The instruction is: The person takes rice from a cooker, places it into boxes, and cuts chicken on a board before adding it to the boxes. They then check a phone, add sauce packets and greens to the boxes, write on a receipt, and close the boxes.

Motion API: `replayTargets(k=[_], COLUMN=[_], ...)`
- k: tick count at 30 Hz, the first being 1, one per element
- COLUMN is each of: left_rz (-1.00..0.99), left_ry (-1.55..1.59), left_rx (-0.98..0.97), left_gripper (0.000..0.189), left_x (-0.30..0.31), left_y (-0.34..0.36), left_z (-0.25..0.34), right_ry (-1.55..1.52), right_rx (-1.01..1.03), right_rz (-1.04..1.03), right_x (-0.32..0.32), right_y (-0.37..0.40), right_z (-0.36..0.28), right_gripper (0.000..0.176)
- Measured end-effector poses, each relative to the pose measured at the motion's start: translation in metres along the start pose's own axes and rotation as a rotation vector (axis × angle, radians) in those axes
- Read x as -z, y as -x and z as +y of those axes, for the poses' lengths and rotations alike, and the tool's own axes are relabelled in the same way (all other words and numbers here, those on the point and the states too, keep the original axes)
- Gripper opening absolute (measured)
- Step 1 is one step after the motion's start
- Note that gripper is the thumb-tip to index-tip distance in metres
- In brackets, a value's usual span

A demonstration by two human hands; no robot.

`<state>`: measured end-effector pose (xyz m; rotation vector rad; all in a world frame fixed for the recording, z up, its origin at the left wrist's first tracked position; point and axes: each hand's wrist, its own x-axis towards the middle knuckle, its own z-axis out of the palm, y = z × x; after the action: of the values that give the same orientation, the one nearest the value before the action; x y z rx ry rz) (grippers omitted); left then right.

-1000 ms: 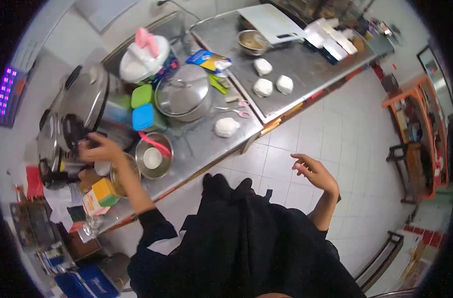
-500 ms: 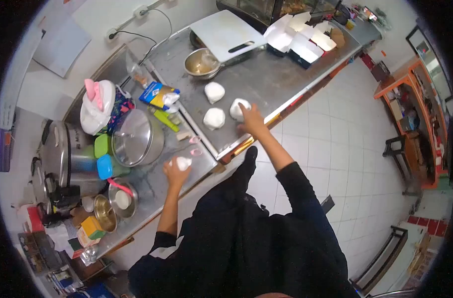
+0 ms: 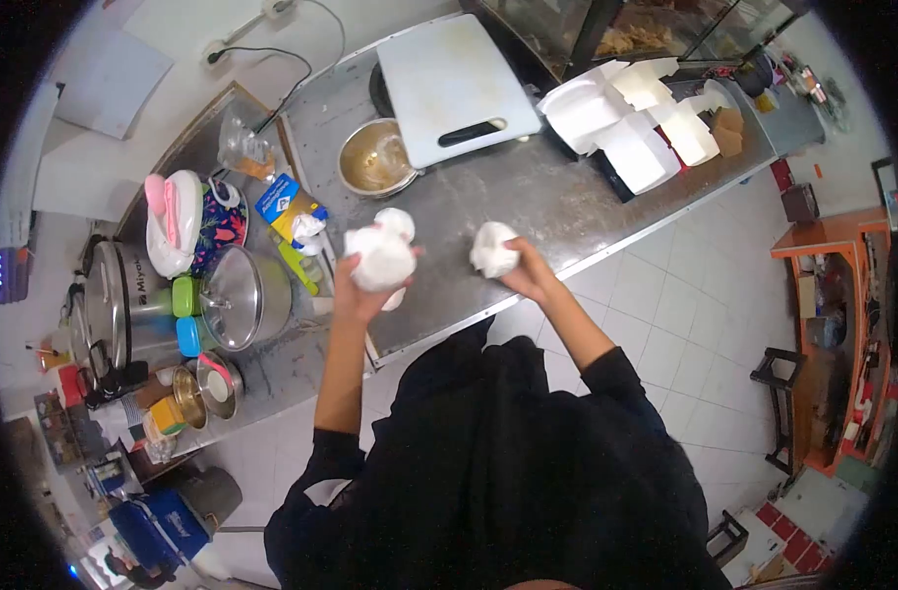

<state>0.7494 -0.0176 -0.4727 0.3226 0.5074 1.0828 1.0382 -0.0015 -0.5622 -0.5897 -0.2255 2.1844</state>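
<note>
My left hand (image 3: 363, 285) is closed around a round white bundle (image 3: 382, 258) with a creased, paper-like surface, held up over the steel counter. Just behind it a second white bundle (image 3: 397, 222) shows, and part of a third (image 3: 395, 299) peeks out below, mostly hidden by my hand. To the right, my right hand (image 3: 532, 272) grips another white bundle (image 3: 493, 250) from its right side, near the counter's front edge. A gap of bare metal separates the two hands.
A white cutting board (image 3: 454, 84) lies at the back beside a steel bowl (image 3: 377, 158). Open white cartons (image 3: 638, 157) stand at the back right. On the left are a blue-yellow packet (image 3: 288, 208), a large steel pot (image 3: 240, 300) and a floral container (image 3: 216, 224).
My left hand has come up from the lower left counter with its white bundle to beside the others. My right hand now grips the bundle it was touching. The view has shifted.
</note>
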Motion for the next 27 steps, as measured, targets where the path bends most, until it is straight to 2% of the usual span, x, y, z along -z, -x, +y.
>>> replayTargets(k=[1,4,5,8,9,12,14,16,19,20,22,24,26,27], left_rz=[-0.086,-0.07,-0.118,-0.11,-0.126,-0.105,-0.071,-0.134,-0.316,-0.361,-0.437,-0.44,-0.439,-0.449], left_ry=[-0.003,0.067,0.068,0.113,0.161,0.077,-0.215,-1.152,-1.915,-2.044,-2.289,-2.407,-2.445,-2.415], left_rx=[0.01,0.07,0.077,0.118,0.139,0.218,0.196,-0.204,-0.552,-0.451,-0.223,-0.114,-0.027,-0.059], left_gripper=[0.065,0.061,0.057,0.056,0.055,0.052,0.041,0.045,0.052,0.057,0.067,0.068,0.069,0.07], left_x=[-0.014,-0.074,-0.091,-0.135,-0.151,-0.19,-0.216,-0.229,-0.23,-0.215,-0.176,-0.166,-0.157,-0.15], left_y=[-0.025,-0.087,-0.105,-0.152,-0.165,-0.213,-0.251,-0.299,-0.356,-0.371,-0.395,-0.39,-0.384,-0.382], left_z=[-0.011,-0.05,-0.065,-0.118,-0.135,-0.19,-0.226,-0.258,-0.287,-0.298,-0.316,-0.322,-0.322,-0.322], right_ry=[-0.093,-0.323,-0.389,-0.393,-0.361,-0.196,-0.229,-0.285,-0.18,-0.117,0.214,0.794,1.51,1.86], right_rx=[0.06,0.186,0.216,0.297,0.339,0.464,0.487,0.5,0.446,0.415,0.427,0.442,0.663,0.777], right_rz=[-0.053,-0.108,-0.113,-0.214,-0.168,-0.13,-0.062,-0.061,-0.006,0.018,0.316,0.483,0.391,0.32], right_x=[-0.003,-0.017,-0.016,0.008,0.027,0.067,0.089,0.117,0.145,0.154,0.15,0.158,0.202,0.225], right_y=[0.016,0.059,0.071,0.106,0.118,0.147,0.164,0.172,0.168,0.164,0.154,0.128,0.087,0.071], right_z=[-0.022,-0.081,-0.1,-0.157,-0.175,-0.238,-0.277,-0.318,-0.375,-0.392,-0.43,-0.464,-0.494,-0.497], right_gripper=[0.062,0.064,0.065,0.068,0.058,0.052,0.049,0.049,0.051,0.051,0.043,0.044,0.048,0.05])
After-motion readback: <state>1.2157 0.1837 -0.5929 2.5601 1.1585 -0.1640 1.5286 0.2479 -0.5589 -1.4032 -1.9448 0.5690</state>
